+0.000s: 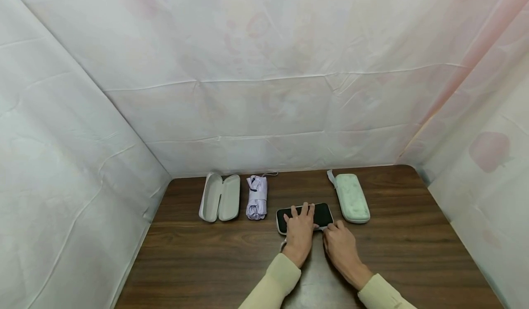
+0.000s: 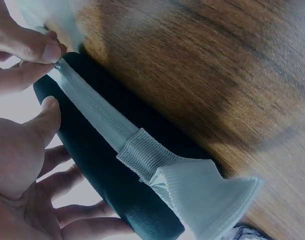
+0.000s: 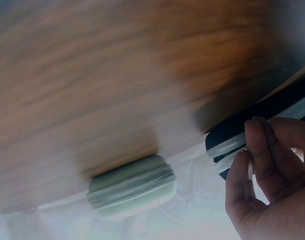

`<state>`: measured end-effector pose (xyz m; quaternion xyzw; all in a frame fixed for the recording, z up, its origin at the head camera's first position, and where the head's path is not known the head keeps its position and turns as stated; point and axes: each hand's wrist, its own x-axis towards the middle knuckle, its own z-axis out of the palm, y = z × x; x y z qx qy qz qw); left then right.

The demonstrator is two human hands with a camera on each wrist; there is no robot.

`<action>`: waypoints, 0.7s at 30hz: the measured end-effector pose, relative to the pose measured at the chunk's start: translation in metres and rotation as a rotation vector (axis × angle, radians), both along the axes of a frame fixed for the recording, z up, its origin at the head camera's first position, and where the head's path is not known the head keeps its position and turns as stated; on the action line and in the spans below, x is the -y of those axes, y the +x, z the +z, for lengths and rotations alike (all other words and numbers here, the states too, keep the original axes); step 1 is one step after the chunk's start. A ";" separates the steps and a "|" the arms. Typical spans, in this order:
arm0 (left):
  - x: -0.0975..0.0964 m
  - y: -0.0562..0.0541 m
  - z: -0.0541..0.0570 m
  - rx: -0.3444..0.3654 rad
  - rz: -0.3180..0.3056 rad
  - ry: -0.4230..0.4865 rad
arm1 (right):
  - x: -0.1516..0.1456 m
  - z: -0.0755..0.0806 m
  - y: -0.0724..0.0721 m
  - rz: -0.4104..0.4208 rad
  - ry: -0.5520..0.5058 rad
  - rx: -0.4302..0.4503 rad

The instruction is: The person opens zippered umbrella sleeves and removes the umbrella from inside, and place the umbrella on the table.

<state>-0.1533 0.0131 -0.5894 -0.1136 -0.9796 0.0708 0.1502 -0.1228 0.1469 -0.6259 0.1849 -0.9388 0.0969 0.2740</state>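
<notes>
A black zippered case (image 1: 323, 215) with a pale grey edge lies near the middle of the table. My left hand (image 1: 300, 233) rests on its top with the fingers spread and mostly straight. At the case's near right corner, my right hand (image 1: 341, 249) pinches the small zipper pull (image 2: 58, 65) between thumb and fingers. In the left wrist view the grey zipper (image 2: 92, 102) runs along the case's side as a closed line. A ribbed grey fabric tab (image 2: 202, 192) sticks out at the other end. The fingers hide most of the pull.
A mint-green zippered case (image 1: 352, 198) with a strap lies to the right. Left of the black case is a folded lilac umbrella (image 1: 257, 198), and farther left a hinged case (image 1: 239, 194) stands open. The wooden table (image 1: 198, 258) meets white sheeting (image 1: 264, 111) behind.
</notes>
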 end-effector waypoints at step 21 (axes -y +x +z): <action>0.001 0.000 0.001 0.016 -0.014 0.003 | 0.017 0.003 0.003 -0.020 0.026 0.077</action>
